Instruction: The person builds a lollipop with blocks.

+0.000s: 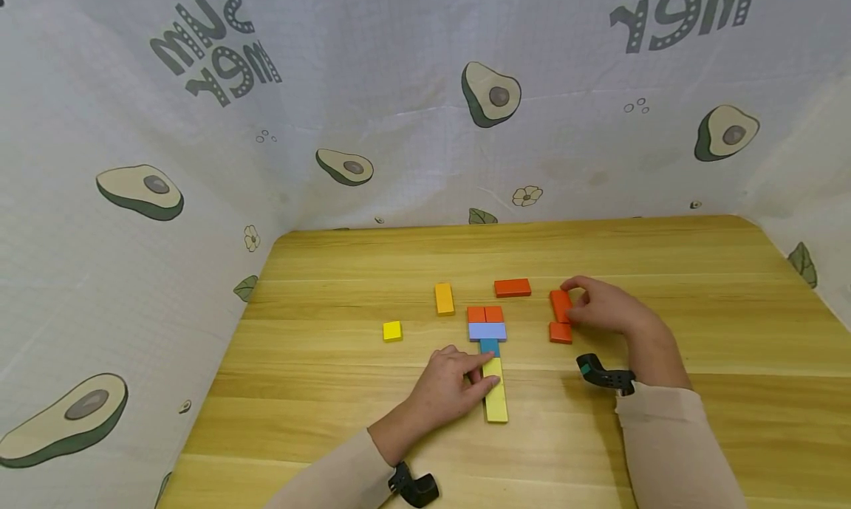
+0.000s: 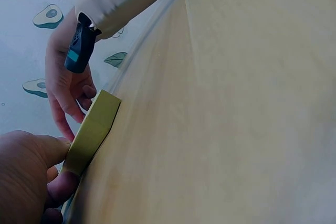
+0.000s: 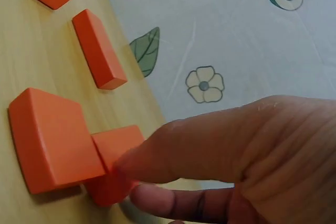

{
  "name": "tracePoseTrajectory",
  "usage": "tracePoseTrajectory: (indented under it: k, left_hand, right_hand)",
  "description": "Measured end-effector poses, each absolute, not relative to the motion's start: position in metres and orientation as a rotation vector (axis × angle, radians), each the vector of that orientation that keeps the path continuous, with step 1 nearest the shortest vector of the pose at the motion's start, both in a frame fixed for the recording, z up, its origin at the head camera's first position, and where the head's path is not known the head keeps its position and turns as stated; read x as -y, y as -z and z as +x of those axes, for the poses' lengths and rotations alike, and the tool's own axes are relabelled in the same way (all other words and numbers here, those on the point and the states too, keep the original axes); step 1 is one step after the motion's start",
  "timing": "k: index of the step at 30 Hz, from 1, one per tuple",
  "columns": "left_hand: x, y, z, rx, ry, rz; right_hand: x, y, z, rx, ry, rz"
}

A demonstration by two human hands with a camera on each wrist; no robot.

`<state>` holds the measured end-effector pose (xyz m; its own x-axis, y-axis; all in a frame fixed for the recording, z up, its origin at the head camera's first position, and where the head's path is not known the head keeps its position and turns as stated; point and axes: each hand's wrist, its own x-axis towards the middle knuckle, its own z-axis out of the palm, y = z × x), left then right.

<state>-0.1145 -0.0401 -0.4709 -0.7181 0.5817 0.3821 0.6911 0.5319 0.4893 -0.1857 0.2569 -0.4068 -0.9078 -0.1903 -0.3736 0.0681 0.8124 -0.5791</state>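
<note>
My left hand (image 1: 447, 392) rests on the table (image 1: 332, 391), near centre. Its grip is a pinch: finger and thumb close on the far end of the long yellow block (image 1: 495, 398), which lies flat and runs near to far. In the left wrist view the same yellow block (image 2: 93, 131) sits between my thumb and a fingertip.

Just beyond that block stands a row of joined pieces: a teal block (image 1: 490, 346) touching its far end, then a pale blue block (image 1: 487, 332) laid crosswise, then two small orange-red squares (image 1: 485, 315) side by side.

My right hand (image 1: 601, 307) is right of that row. Its grip is narrow, fingers curled round an upright orange-red block (image 1: 560, 306). A small orange-red square (image 1: 561, 333) lies just near of it. The right wrist view shows my thumb and finger closed on the gripped block (image 3: 113, 163), which touches the square (image 3: 50, 137).

Elsewhere on the table: a flat orange-red bar (image 1: 513, 288) far of the row, an orange block (image 1: 444, 299) to its left, and a small yellow square (image 1: 392, 331) further left. Printed avocado cloth (image 1: 199, 162) walls the table.
</note>
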Motion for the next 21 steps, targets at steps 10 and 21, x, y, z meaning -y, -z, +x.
tracePoseTrajectory:
  k: [10, 21]
  left_hand:
    - [0.040, 0.472, -0.116, 2.587, 0.946, -1.100]
    - [0.040, 0.471, -0.115, 2.575, 0.947, -1.113]
  right_hand:
    - [-0.256, 0.409, -0.186, -2.494, 0.908, -0.090]
    - [-0.238, 0.417, -0.191, -2.646, 0.845, -0.165]
